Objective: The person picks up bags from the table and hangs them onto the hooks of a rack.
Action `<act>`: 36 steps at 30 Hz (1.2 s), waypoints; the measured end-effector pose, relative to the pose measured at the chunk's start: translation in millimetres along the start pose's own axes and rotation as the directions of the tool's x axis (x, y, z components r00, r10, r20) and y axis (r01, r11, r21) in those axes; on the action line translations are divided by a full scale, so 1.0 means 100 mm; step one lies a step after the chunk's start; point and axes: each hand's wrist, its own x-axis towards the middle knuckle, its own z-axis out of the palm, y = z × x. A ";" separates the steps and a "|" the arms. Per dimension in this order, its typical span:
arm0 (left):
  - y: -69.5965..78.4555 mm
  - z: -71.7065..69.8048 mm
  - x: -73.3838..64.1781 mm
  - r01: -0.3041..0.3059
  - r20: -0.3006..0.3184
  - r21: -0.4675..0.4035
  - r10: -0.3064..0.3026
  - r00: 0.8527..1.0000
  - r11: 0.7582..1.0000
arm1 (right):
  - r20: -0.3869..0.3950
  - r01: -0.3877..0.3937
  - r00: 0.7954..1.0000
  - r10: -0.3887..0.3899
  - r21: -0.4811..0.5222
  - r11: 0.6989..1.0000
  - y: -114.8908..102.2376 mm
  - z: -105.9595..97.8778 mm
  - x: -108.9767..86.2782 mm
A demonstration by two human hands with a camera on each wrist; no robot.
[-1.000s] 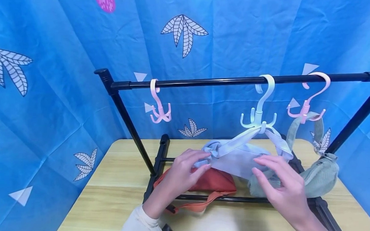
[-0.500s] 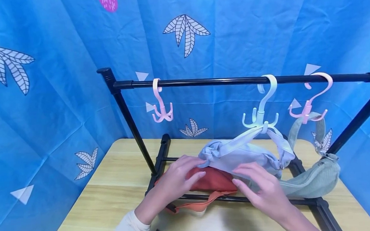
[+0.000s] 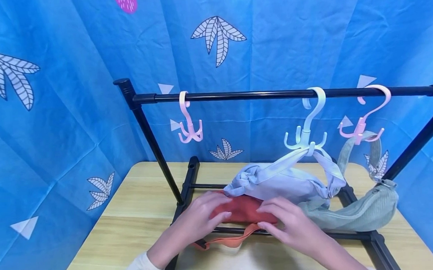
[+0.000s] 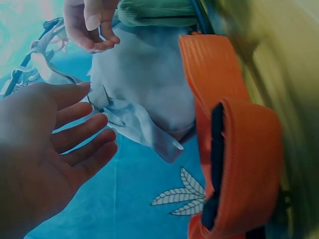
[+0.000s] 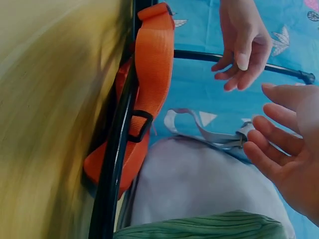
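1. Presently, the red bag [image 3: 241, 209] lies by the front bar [image 3: 353, 236] of the rack [image 3: 154, 149], towards the left corner.
2. Left hand [image 3: 202, 217] and right hand [image 3: 287, 224] flank it, fingers parted, holding nothing.
3. Apparent step: reaching; next, probably, a two-handed grip.

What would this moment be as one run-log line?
left hand: near red bag, holding nothing; right hand: same; lavender bag: hooked on blue hanger; green bag: hooked on right pink hanger; left pink hanger: bare
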 end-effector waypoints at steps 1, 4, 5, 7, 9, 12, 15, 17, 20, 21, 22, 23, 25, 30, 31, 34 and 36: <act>-0.01 0.00 -0.02 0.009 0.010 0.007 -0.009 1.000 1.000 | 0.008 0.007 1.000 -0.007 -0.010 1.000 0.00 0.01 0.00; -0.04 0.00 -0.07 0.033 0.040 0.027 -0.034 0.999 0.999 | 0.043 0.024 0.999 -0.022 -0.045 0.999 0.02 0.04 0.00; -0.05 0.00 -0.09 0.040 0.051 0.031 -0.041 0.998 0.999 | 0.055 0.030 0.998 -0.027 -0.051 0.998 0.02 0.05 0.00; -0.08 0.00 -0.12 0.058 0.074 0.034 -0.060 0.995 0.998 | 0.068 0.055 0.996 -0.051 -0.056 0.997 0.03 0.08 0.00; -0.10 0.00 -0.15 0.084 0.106 0.034 -0.088 0.991 0.996 | 0.087 0.069 0.994 -0.064 -0.057 0.996 0.04 0.11 -0.01; -0.12 -0.01 -0.21 0.122 0.164 0.033 -0.126 0.978 0.992 | 0.118 0.075 0.991 -0.070 -0.047 0.996 0.05 0.16 -0.02; -0.16 0.00 -0.26 0.142 0.220 0.033 -0.146 0.965 0.989 | 0.157 0.064 0.986 -0.056 -0.049 0.997 0.05 0.21 -0.04; -0.18 0.00 -0.30 0.138 0.249 0.030 -0.141 0.958 0.990 | 0.180 0.059 0.982 -0.049 -0.050 0.997 0.04 0.23 -0.05; -0.21 0.00 -0.35 0.116 0.277 0.030 -0.119 0.953 0.993 | 0.205 0.062 0.977 -0.052 -0.041 0.997 0.04 0.27 -0.06; -0.22 0.00 -0.37 0.109 0.288 0.031 -0.114 0.951 0.994 | 0.211 0.065 0.976 -0.056 -0.035 0.997 0.04 0.28 -0.07; -0.23 0.00 -0.38 0.103 0.297 0.033 -0.108 0.949 0.994 | 0.216 0.069 0.974 -0.061 -0.031 0.997 0.04 0.29 -0.07; -0.24 -0.01 -0.39 0.103 0.310 0.035 -0.109 0.945 0.994 | 0.220 0.073 0.973 -0.065 -0.028 0.997 0.04 0.31 -0.07; -0.26 0.00 -0.42 0.107 0.335 0.046 -0.116 0.935 0.993 | 0.226 0.081 0.971 -0.074 -0.024 0.996 0.05 0.33 -0.08; -0.31 0.03 -0.49 0.107 0.379 0.067 -0.124 0.917 0.992 | 0.228 0.092 0.970 -0.083 -0.032 0.995 0.06 0.39 -0.11; -0.32 0.04 -0.50 0.102 0.383 0.070 -0.121 0.916 0.992 | 0.230 0.091 0.970 -0.081 -0.035 0.995 0.07 0.40 -0.12; -0.34 0.05 -0.52 0.098 0.396 0.068 -0.117 0.911 0.993 | 0.250 0.082 0.966 -0.070 -0.040 0.996 0.06 0.43 -0.13; -0.35 0.06 -0.53 0.095 0.402 0.068 -0.115 0.908 0.993 | 0.259 0.081 0.964 -0.067 -0.042 0.996 0.07 0.45 -0.14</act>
